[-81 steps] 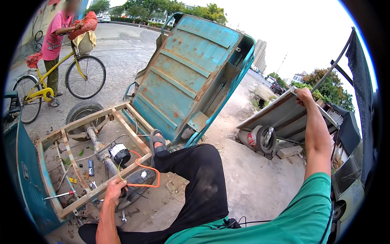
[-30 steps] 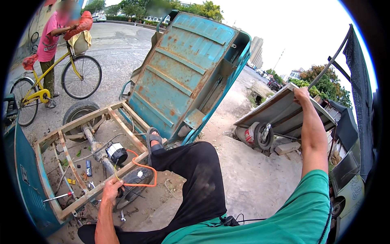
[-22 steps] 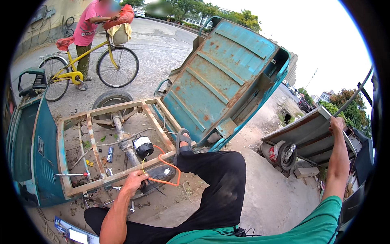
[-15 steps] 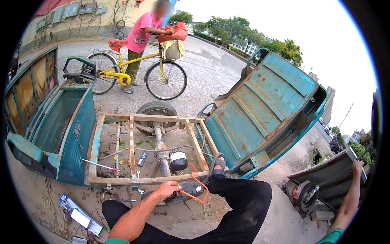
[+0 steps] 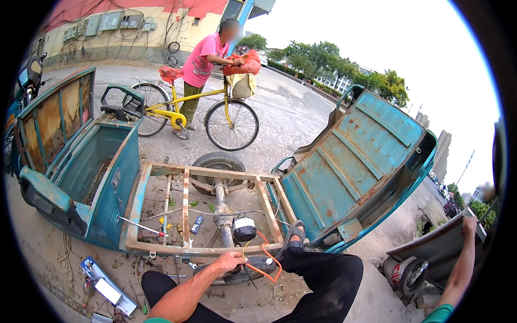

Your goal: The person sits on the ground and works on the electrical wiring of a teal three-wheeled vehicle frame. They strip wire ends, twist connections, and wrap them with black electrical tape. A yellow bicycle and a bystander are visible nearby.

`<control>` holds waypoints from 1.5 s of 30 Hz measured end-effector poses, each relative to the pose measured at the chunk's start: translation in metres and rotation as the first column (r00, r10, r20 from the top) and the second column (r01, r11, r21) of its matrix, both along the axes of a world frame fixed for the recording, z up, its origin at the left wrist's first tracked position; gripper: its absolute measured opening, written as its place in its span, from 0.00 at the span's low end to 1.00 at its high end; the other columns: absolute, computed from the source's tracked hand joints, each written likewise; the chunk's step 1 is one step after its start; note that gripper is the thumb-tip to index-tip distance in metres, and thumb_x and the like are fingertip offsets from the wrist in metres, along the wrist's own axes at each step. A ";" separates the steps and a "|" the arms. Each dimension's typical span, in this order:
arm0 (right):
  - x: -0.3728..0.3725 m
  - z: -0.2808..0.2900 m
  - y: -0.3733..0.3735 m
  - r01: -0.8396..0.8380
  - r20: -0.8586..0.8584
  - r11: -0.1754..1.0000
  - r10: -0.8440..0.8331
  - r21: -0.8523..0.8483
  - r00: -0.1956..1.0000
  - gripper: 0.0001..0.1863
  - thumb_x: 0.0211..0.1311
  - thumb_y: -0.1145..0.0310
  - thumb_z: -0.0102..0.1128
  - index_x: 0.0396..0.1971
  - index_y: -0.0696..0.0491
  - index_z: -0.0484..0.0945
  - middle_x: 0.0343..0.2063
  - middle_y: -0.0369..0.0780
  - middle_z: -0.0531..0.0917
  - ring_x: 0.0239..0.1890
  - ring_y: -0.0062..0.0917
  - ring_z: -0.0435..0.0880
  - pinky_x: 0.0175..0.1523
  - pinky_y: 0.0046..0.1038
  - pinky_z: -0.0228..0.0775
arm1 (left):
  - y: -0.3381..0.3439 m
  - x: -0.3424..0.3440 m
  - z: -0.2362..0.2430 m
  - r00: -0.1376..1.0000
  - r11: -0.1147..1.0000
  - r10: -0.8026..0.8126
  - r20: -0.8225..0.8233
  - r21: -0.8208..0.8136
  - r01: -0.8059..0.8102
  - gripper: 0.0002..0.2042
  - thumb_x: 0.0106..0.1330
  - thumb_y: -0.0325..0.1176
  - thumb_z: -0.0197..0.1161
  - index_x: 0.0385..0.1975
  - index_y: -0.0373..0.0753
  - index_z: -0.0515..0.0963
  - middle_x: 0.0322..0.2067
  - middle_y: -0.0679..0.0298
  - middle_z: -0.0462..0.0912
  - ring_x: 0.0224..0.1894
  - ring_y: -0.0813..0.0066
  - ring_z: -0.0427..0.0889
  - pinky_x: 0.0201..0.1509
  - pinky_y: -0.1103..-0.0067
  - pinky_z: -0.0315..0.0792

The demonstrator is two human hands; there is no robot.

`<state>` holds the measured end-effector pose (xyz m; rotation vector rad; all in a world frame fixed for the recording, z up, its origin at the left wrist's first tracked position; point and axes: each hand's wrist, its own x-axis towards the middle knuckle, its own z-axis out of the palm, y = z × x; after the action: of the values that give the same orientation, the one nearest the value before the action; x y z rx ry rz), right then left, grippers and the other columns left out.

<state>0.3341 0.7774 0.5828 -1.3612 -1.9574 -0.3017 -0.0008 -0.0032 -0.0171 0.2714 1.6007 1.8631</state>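
Note:
My left hand (image 5: 230,261) is closed in a pinch on a thin orange cable (image 5: 267,247), and a short yellow wire (image 5: 245,250) sticks up at the fingertips. From there the cable loops round to a black and silver motor (image 5: 244,229), mounted on the axle (image 5: 223,207) of a vehicle. A rusty rectangular frame (image 5: 231,175) surrounds the axle, and a wheel partly shows below my left hand. Off to the right, my right hand (image 5: 469,226) is wrapped round the upper edge of a dark, tilted panel (image 5: 431,245).
A turquoise body section with a raised lid (image 5: 99,177) stands left; a rusty turquoise bed (image 5: 344,161) leans right. Tools lie about: a screwdriver (image 5: 142,226), a blue can (image 5: 197,224), a blue-and-white package (image 5: 110,285). Beyond, a person in pink (image 5: 199,67) holds a yellow bicycle (image 5: 183,99).
The view has tilted slightly, so the scene sits lower and further right. My left hand still pinches the cable, and my right hand stays on the panel edge.

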 end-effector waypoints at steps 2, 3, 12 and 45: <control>0.026 0.044 0.044 -0.056 -0.105 0.984 0.075 0.171 0.992 0.40 0.58 0.34 0.57 0.41 0.63 0.85 0.35 0.50 0.88 0.41 0.36 0.87 0.46 0.36 0.78 | 0.011 0.002 -0.004 0.999 0.997 -0.037 -0.006 0.061 0.037 0.10 0.70 0.38 0.63 0.30 0.39 0.81 0.22 0.69 0.79 0.17 0.85 0.66 0.21 0.81 0.57; -0.015 -0.013 0.048 -0.040 -0.131 0.997 0.047 0.060 0.990 0.38 0.59 0.35 0.56 0.40 0.60 0.86 0.35 0.48 0.88 0.42 0.33 0.87 0.47 0.34 0.78 | -0.001 0.003 -0.002 1.000 1.000 0.004 -0.010 -0.011 -0.004 0.10 0.70 0.38 0.63 0.30 0.39 0.81 0.22 0.69 0.79 0.17 0.85 0.66 0.21 0.81 0.57; -0.020 -0.015 0.021 0.070 -0.146 0.988 -0.050 0.136 0.988 0.39 0.59 0.33 0.57 0.43 0.60 0.86 0.40 0.47 0.87 0.44 0.32 0.86 0.48 0.33 0.78 | 0.001 -0.002 -0.009 0.999 1.000 -0.010 -0.032 -0.006 0.010 0.09 0.70 0.38 0.62 0.32 0.39 0.82 0.22 0.68 0.80 0.18 0.85 0.65 0.20 0.81 0.56; -0.015 0.036 -0.163 -0.033 -0.070 0.997 0.028 -0.070 0.997 0.29 0.65 0.46 0.56 0.33 0.64 0.84 0.27 0.45 0.87 0.30 0.33 0.86 0.34 0.32 0.76 | 0.004 0.000 0.004 0.998 0.997 -0.026 0.053 -0.070 0.030 0.09 0.71 0.37 0.61 0.36 0.38 0.82 0.21 0.70 0.78 0.19 0.86 0.66 0.21 0.83 0.56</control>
<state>0.3190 0.6142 0.6192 -1.3671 -1.9462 -0.1696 -0.0009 0.0010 -0.0130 0.2117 1.6162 1.7744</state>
